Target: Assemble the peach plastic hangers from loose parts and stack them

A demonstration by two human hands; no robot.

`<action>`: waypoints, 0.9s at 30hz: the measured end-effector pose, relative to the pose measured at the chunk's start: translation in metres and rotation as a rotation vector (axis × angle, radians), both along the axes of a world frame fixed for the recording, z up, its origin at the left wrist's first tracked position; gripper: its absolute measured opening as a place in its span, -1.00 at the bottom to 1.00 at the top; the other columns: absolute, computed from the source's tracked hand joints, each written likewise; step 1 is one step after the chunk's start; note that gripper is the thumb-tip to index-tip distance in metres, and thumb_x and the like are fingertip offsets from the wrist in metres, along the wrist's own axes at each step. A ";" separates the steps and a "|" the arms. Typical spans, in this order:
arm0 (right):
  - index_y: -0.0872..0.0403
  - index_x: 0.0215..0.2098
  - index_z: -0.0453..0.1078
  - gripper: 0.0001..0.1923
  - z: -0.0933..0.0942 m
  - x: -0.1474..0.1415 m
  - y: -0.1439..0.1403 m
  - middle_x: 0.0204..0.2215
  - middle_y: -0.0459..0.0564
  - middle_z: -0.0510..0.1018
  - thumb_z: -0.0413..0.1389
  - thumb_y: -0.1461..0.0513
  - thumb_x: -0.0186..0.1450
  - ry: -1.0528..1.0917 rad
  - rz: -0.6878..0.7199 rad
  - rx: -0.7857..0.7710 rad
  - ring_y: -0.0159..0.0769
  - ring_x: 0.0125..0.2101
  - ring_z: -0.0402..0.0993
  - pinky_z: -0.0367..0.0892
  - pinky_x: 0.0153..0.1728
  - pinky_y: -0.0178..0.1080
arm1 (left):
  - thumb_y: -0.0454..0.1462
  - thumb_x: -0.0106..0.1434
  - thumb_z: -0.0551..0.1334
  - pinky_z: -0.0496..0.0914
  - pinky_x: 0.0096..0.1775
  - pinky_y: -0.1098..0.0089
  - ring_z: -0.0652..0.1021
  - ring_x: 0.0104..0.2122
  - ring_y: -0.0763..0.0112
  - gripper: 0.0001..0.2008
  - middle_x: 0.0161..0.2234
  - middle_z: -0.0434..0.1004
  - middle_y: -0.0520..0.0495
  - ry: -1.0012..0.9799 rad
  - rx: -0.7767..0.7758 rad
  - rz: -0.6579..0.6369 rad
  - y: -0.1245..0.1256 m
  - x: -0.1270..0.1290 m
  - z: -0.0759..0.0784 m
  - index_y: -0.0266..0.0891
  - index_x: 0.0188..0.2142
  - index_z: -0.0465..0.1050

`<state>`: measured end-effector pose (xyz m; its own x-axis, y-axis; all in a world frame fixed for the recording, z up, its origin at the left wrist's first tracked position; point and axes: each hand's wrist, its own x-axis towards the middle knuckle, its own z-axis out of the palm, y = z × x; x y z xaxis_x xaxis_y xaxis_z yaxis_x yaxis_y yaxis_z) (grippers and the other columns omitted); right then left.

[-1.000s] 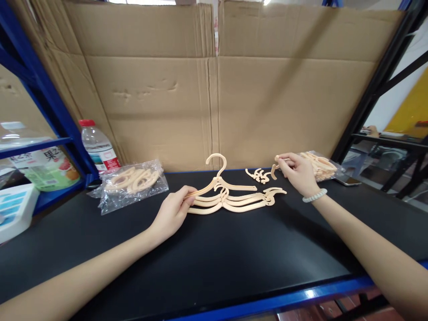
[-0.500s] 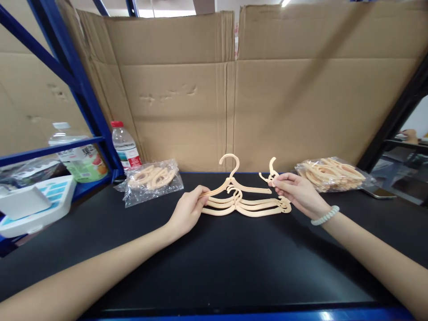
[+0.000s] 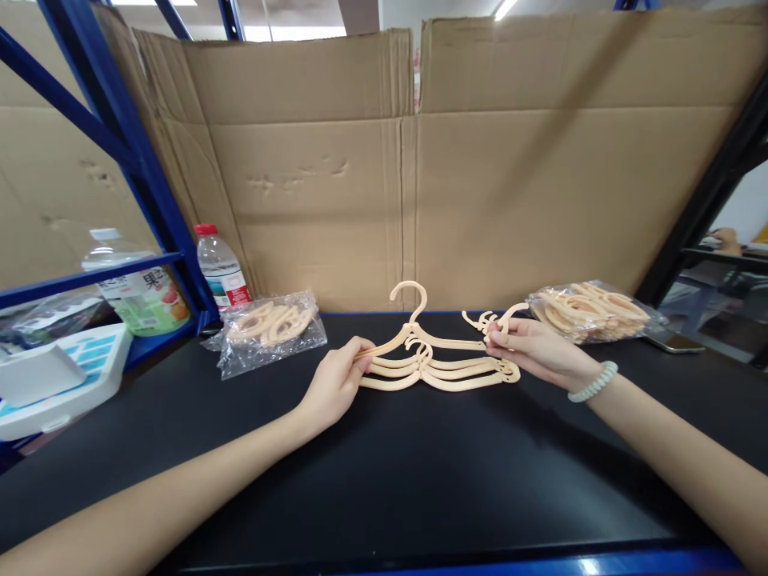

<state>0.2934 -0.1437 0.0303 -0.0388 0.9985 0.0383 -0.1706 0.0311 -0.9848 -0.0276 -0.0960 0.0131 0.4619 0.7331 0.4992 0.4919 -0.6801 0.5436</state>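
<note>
A beige folding clothes hanger (image 3: pixel 451 342) lies with its hook pointing away from me, and my left hand (image 3: pixel 337 381) is closed on the end of its left arm. By the tip of its right arm, my right hand (image 3: pixel 528 349) pinches a small curved beige hanger piece (image 3: pixel 514 312) with hooked, toothed ends. Fingers cover part of that piece, so I cannot tell whether it is joined to the arm. Just nearer to me, several similar beige hangers (image 3: pixel 459 385) lie nested together on the black table, their hooks overlapping at the middle.
Clear bags of beige hanger parts lie left (image 3: pixel 273 324) and right (image 3: pixel 591 312), with a phone (image 3: pixel 675 342) beside the right one. A red-capped bottle (image 3: pixel 221 268), a juice bottle (image 3: pixel 141 292) and a white tray (image 3: pixel 90 384) stand left. Cardboard (image 3: pixel 312 184) walls the back.
The small curved piece has turned in my right hand, its longer curve swinging from upright toward the right. My left hand keeps its hold on the hanger. The view has shifted slightly.
</note>
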 end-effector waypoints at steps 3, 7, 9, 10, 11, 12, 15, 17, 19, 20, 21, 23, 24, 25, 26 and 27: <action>0.14 -0.45 0.41 -0.72 0.004 0.002 -0.002 -0.39 -0.06 0.48 0.39 0.19 0.02 0.005 0.053 -0.079 -0.36 -0.28 0.49 0.45 -0.16 -0.32 | -0.24 0.33 0.00 0.31 -0.36 0.42 0.46 -0.43 0.39 -0.85 -0.45 0.43 0.05 0.003 0.003 -0.004 0.001 0.000 0.000 -0.19 -0.25 0.31; 0.15 -0.43 0.36 -0.79 0.006 0.001 -0.004 -0.27 0.07 0.54 0.30 0.21 0.16 0.031 0.117 -0.158 -0.23 -0.15 0.53 0.45 -0.09 -0.29 | -0.26 0.33 0.00 0.30 -0.37 0.42 0.45 -0.45 0.40 -0.86 -0.46 0.41 0.06 0.004 -0.006 -0.012 0.001 0.000 0.000 -0.19 -0.25 0.30; 0.16 -0.42 0.35 -0.81 0.005 0.002 -0.004 -0.29 0.09 0.55 0.26 0.24 0.20 0.031 0.133 -0.169 -0.22 -0.16 0.54 0.45 -0.08 -0.30 | -0.25 0.33 0.00 0.30 -0.35 0.42 0.46 -0.43 0.39 -0.86 -0.44 0.42 0.05 0.006 -0.010 -0.008 0.000 0.000 0.000 -0.18 -0.24 0.30; 0.16 -0.42 0.35 -0.82 0.005 0.003 -0.004 -0.30 0.09 0.55 0.26 0.25 0.20 0.028 0.139 -0.173 -0.23 -0.18 0.55 0.46 -0.10 -0.31 | -0.25 0.33 -0.01 0.31 -0.34 0.41 0.46 -0.42 0.38 -0.86 -0.43 0.43 0.05 0.010 -0.010 -0.005 0.000 0.000 0.000 -0.18 -0.24 0.30; 0.16 -0.41 0.35 -0.83 0.004 0.004 -0.003 -0.32 0.08 0.56 0.26 0.27 0.20 0.029 0.146 -0.178 -0.24 -0.20 0.56 0.47 -0.11 -0.32 | -0.25 0.33 -0.01 0.31 -0.33 0.40 0.47 -0.41 0.38 -0.86 -0.42 0.43 0.04 0.016 -0.010 -0.002 0.000 -0.001 -0.001 -0.18 -0.24 0.30; 0.17 -0.41 0.35 -0.84 0.004 0.005 -0.002 -0.33 0.06 0.56 0.26 0.28 0.20 0.031 0.154 -0.184 -0.25 -0.22 0.57 0.48 -0.12 -0.32 | -0.25 0.33 -0.01 0.31 -0.32 0.40 0.47 -0.40 0.37 -0.85 -0.41 0.44 0.04 0.023 -0.007 0.003 0.000 -0.001 -0.001 -0.18 -0.23 0.30; 0.17 -0.39 0.36 -0.83 0.002 0.007 -0.001 -0.38 0.03 0.55 0.27 0.29 0.18 0.040 0.169 -0.197 -0.28 -0.27 0.57 0.49 -0.12 -0.30 | -0.23 0.33 0.00 0.30 -0.30 0.38 0.47 -0.37 0.35 -0.84 -0.39 0.45 0.03 0.040 0.002 0.019 0.000 -0.001 -0.002 -0.17 -0.22 0.31; 0.17 -0.40 0.35 -0.83 0.001 0.007 -0.001 -0.40 0.03 0.55 0.27 0.29 0.18 0.036 0.164 -0.211 -0.30 -0.30 0.58 0.50 -0.16 -0.33 | -0.23 0.33 -0.01 0.30 -0.28 0.37 0.47 -0.36 0.34 -0.84 -0.37 0.46 0.02 0.050 0.012 0.030 0.000 -0.001 -0.001 -0.17 -0.22 0.31; 0.17 -0.43 0.33 -0.81 0.002 0.006 -0.002 -0.43 0.03 0.55 0.27 0.29 0.18 0.031 0.164 -0.232 -0.32 -0.33 0.58 0.51 -0.23 -0.38 | -0.23 0.33 -0.01 0.30 -0.27 0.36 0.47 -0.34 0.33 -0.83 -0.35 0.47 0.01 0.057 0.022 0.037 0.000 0.000 0.000 -0.17 -0.22 0.32; 0.16 -0.45 0.32 -0.81 0.002 0.005 -0.002 -0.44 0.02 0.55 0.27 0.29 0.18 0.031 0.169 -0.243 -0.34 -0.35 0.58 0.51 -0.27 -0.40 | -0.23 0.32 -0.01 0.30 -0.26 0.36 0.47 -0.34 0.33 -0.83 -0.34 0.48 0.01 0.058 0.025 0.038 0.000 0.000 0.000 -0.17 -0.22 0.32; 0.16 -0.45 0.31 -0.80 0.003 0.004 -0.003 -0.46 0.01 0.54 0.27 0.30 0.18 0.032 0.178 -0.253 -0.35 -0.37 0.57 0.51 -0.29 -0.41 | -0.24 0.32 -0.01 0.30 -0.26 0.35 0.47 -0.34 0.33 -0.83 -0.34 0.48 0.00 0.058 0.027 0.036 -0.001 0.000 0.001 -0.17 -0.22 0.32; 0.15 -0.46 0.30 -0.80 0.004 0.003 -0.003 -0.47 0.00 0.54 0.26 0.31 0.18 0.029 0.194 -0.264 -0.38 -0.40 0.57 0.51 -0.30 -0.41 | -0.24 0.32 -0.01 0.31 -0.26 0.35 0.47 -0.34 0.33 -0.83 -0.33 0.49 0.00 0.059 0.035 0.034 -0.001 0.000 0.001 -0.17 -0.23 0.32; 0.15 -0.46 0.29 -0.80 0.004 0.002 -0.004 -0.47 0.00 0.54 0.26 0.31 0.19 0.026 0.201 -0.263 -0.39 -0.41 0.56 0.51 -0.30 -0.41 | -0.24 0.32 -0.01 0.31 -0.26 0.35 0.47 -0.34 0.33 -0.83 -0.33 0.49 -0.01 0.062 0.041 0.036 -0.002 0.000 0.001 -0.18 -0.23 0.33; 0.15 -0.47 0.30 -0.80 0.004 0.002 -0.004 -0.46 -0.01 0.54 0.25 0.32 0.19 0.025 0.206 -0.260 -0.40 -0.41 0.56 0.51 -0.29 -0.41 | -0.24 0.32 -0.01 0.31 -0.25 0.35 0.47 -0.34 0.32 -0.82 -0.33 0.50 -0.01 0.067 0.049 0.039 -0.003 -0.001 0.002 -0.18 -0.22 0.33; 0.14 -0.47 0.30 -0.81 0.004 0.002 -0.004 -0.46 -0.02 0.53 0.25 0.32 0.20 0.025 0.210 -0.255 -0.40 -0.41 0.55 0.50 -0.28 -0.41 | -0.24 0.32 -0.01 0.32 -0.25 0.34 0.47 -0.33 0.32 -0.82 -0.33 0.50 -0.01 0.074 0.061 0.044 -0.003 -0.001 0.002 -0.17 -0.22 0.34; 0.14 -0.47 0.30 -0.81 0.004 0.002 -0.004 -0.47 -0.03 0.52 0.24 0.32 0.20 0.028 0.213 -0.250 -0.41 -0.41 0.55 0.50 -0.27 -0.40 | -0.24 0.32 -0.01 0.32 -0.25 0.34 0.47 -0.33 0.31 -0.82 -0.33 0.50 -0.01 0.082 0.073 0.048 -0.004 -0.001 0.003 -0.17 -0.22 0.34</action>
